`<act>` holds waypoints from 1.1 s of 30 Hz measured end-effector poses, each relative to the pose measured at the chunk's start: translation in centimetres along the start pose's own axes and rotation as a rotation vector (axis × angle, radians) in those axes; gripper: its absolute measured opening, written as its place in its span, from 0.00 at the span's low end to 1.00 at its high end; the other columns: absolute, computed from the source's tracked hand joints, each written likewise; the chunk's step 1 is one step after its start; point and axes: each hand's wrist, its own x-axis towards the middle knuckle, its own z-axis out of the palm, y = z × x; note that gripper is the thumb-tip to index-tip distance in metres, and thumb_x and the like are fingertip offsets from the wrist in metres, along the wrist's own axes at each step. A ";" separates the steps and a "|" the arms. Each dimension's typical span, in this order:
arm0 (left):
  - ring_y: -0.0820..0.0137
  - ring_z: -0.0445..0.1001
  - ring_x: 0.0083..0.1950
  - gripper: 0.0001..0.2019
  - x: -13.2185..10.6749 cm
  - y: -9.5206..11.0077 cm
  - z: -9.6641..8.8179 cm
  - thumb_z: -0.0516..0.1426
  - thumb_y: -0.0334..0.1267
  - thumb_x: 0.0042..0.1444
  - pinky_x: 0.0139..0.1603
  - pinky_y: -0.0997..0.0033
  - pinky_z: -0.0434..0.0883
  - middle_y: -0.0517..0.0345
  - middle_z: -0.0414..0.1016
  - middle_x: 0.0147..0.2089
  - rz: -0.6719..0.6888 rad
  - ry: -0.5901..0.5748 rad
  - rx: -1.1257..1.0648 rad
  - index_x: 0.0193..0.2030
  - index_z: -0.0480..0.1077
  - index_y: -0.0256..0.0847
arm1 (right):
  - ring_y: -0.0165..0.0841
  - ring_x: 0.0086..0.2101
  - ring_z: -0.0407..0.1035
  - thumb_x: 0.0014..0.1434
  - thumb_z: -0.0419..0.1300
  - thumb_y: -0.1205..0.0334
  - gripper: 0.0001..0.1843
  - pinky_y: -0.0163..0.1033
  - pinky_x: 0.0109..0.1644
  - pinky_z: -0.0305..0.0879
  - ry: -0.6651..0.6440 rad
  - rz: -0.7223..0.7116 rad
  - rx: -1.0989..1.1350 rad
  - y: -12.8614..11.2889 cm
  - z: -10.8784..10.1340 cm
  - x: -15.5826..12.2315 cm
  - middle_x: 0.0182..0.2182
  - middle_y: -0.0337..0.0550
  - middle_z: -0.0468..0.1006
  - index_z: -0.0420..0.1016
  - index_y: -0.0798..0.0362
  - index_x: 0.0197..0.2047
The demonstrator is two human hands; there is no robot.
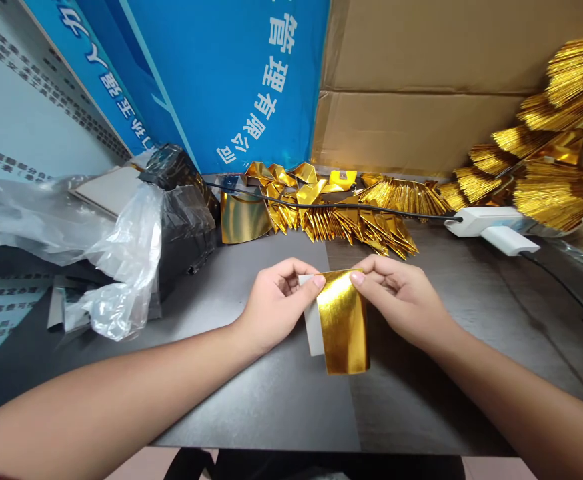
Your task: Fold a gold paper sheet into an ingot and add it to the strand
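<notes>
And there it is, left hand and right hand, both grips tightly pinched, holding the gold foil sheet level by its top edge, white backing behind

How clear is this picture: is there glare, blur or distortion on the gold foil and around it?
In the head view, the gold foil sheet shows strong streaks of glare, the left hand and right hand look sharp, and the wide lens curves the table edge and stretches the left forearm and right forearm.
</notes>
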 end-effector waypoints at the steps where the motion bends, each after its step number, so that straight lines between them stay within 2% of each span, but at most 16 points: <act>1: 0.79 0.68 0.29 0.16 0.0 0.0 0.0 0.66 0.48 0.52 0.30 0.80 0.64 0.59 0.74 0.29 -0.002 0.003 0.005 0.34 0.74 0.35 | 0.29 0.22 0.66 0.58 0.64 0.35 0.25 0.34 0.26 0.67 0.008 0.006 -0.009 0.0 0.0 0.0 0.21 0.40 0.73 0.74 0.51 0.31; 6: 0.79 0.69 0.29 0.17 -0.1 0.1 0.0 0.67 0.49 0.51 0.31 0.80 0.66 0.59 0.75 0.29 0.006 -0.001 -0.022 0.33 0.73 0.36 | 0.29 0.24 0.66 0.58 0.63 0.33 0.27 0.34 0.26 0.65 0.028 -0.015 -0.063 0.2 -0.2 0.2 0.24 0.42 0.74 0.73 0.51 0.29; 13: 0.78 0.71 0.30 0.18 -0.1 -0.1 -0.1 0.68 0.50 0.51 0.32 0.80 0.67 0.58 0.76 0.30 0.001 -0.019 -0.014 0.34 0.74 0.35 | 0.28 0.22 0.61 0.62 0.59 0.36 0.28 0.34 0.25 0.59 0.075 -0.096 -0.129 0.2 -0.2 0.4 0.21 0.40 0.68 0.71 0.53 0.26; 18: 0.78 0.70 0.30 0.18 0.0 -0.1 -0.2 0.68 0.50 0.51 0.32 0.80 0.66 0.58 0.77 0.30 -0.006 -0.027 -0.001 0.34 0.75 0.35 | 0.30 0.24 0.63 0.64 0.57 0.38 0.26 0.35 0.27 0.59 0.109 -0.108 -0.227 0.2 -0.2 0.3 0.22 0.43 0.73 0.74 0.53 0.28; 20: 0.78 0.71 0.30 0.19 0.0 0.0 -0.2 0.68 0.51 0.50 0.32 0.80 0.67 0.58 0.77 0.30 0.001 -0.020 -0.014 0.34 0.74 0.35 | 0.30 0.24 0.63 0.64 0.56 0.36 0.28 0.35 0.27 0.60 0.055 -0.077 -0.167 0.4 -0.3 0.3 0.23 0.42 0.71 0.72 0.53 0.29; 24: 0.78 0.71 0.31 0.19 0.0 0.0 -0.1 0.68 0.51 0.51 0.33 0.80 0.68 0.59 0.76 0.30 0.052 0.056 -0.035 0.33 0.74 0.36 | 0.28 0.24 0.62 0.61 0.57 0.30 0.31 0.34 0.27 0.61 -0.149 -0.009 -0.059 1.1 -0.3 0.6 0.22 0.38 0.67 0.64 0.52 0.27; 28: 0.77 0.71 0.32 0.18 0.1 0.0 -0.2 0.68 0.51 0.51 0.33 0.79 0.69 0.59 0.76 0.31 0.096 0.089 -0.003 0.33 0.74 0.36 | 0.25 0.22 0.53 0.62 0.58 0.36 0.29 0.32 0.23 0.50 -0.062 -0.081 -0.181 1.4 0.0 0.6 0.20 0.35 0.58 0.59 0.52 0.24; 31: 0.77 0.71 0.32 0.19 0.3 0.0 -0.3 0.69 0.51 0.49 0.34 0.79 0.70 0.59 0.77 0.31 0.098 0.125 -0.037 0.33 0.74 0.36 | 0.26 0.22 0.59 0.61 0.59 0.38 0.25 0.32 0.24 0.56 -0.140 -0.023 -0.083 1.3 0.2 0.5 0.22 0.35 0.63 0.62 0.51 0.27; 33: 0.77 0.71 0.31 0.20 0.5 0.1 -0.4 0.70 0.52 0.47 0.33 0.79 0.69 0.59 0.76 0.31 0.085 0.155 -0.073 0.33 0.74 0.36 | 0.26 0.21 0.60 0.61 0.59 0.39 0.25 0.32 0.24 0.58 -0.192 0.000 -0.069 1.3 0.3 0.5 0.21 0.35 0.64 0.60 0.51 0.26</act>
